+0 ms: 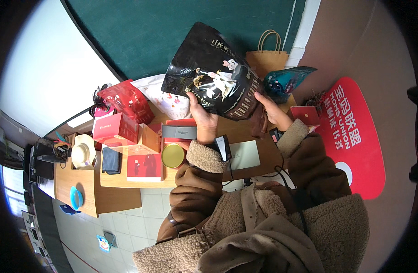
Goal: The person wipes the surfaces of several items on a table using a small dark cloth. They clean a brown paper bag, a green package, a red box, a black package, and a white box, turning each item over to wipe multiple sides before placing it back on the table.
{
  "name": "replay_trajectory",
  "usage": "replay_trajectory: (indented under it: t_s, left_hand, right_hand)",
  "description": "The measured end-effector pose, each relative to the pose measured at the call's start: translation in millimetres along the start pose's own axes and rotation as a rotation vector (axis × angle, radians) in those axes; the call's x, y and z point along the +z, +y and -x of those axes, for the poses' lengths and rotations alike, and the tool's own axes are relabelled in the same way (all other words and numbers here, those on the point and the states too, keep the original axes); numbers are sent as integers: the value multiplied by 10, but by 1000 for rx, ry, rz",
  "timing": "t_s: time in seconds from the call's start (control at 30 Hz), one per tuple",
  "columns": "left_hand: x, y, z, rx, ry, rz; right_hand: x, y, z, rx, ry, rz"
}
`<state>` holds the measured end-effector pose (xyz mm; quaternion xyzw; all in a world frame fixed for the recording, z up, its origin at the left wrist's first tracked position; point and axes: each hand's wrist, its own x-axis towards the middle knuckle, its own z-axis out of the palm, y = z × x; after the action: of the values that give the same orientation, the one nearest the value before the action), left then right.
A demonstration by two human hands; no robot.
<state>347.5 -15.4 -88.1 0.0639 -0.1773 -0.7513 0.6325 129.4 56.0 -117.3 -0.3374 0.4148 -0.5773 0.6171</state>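
Note:
A large glossy black plastic pouch point(212, 73), printed with white and gold figures and writing, is held up above the wooden desk point(272, 155). My left hand point(204, 119) grips its lower left edge, thumb on the front. At the lower right, my right hand point(272, 108) has its thumb on the front too; the other fingers of both hands are hidden behind. A dark reddish-brown item point(258, 124) shows just under the pouch, beside my right hand. Below lies a pale green booklet point(245, 155). A grey box point(179, 132) and a gold-lidded tin point(171, 156) are near my left wrist.
Behind stand a red pouch point(135, 104), a white pouch point(176, 104), a teal pouch point(280, 82) and a kraft paper bag point(263, 61). Leftward are a red box point(115, 129), a dark zip case point(111, 161) and a straw hat point(82, 153). A red sign board point(362, 163) leans right.

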Motion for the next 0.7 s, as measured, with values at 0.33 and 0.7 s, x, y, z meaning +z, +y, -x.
replay_trajectory:
  t_s: [0.33, 0.7]
  left_hand:
    - [-18, -11, -36, -62, 69, 11]
    - [-258, -144, -224, 20, 437, -766]
  right_hand:
    - [-191, 136, 111, -140, -80, 277]
    - [195, 217, 209, -710, 364, 804]
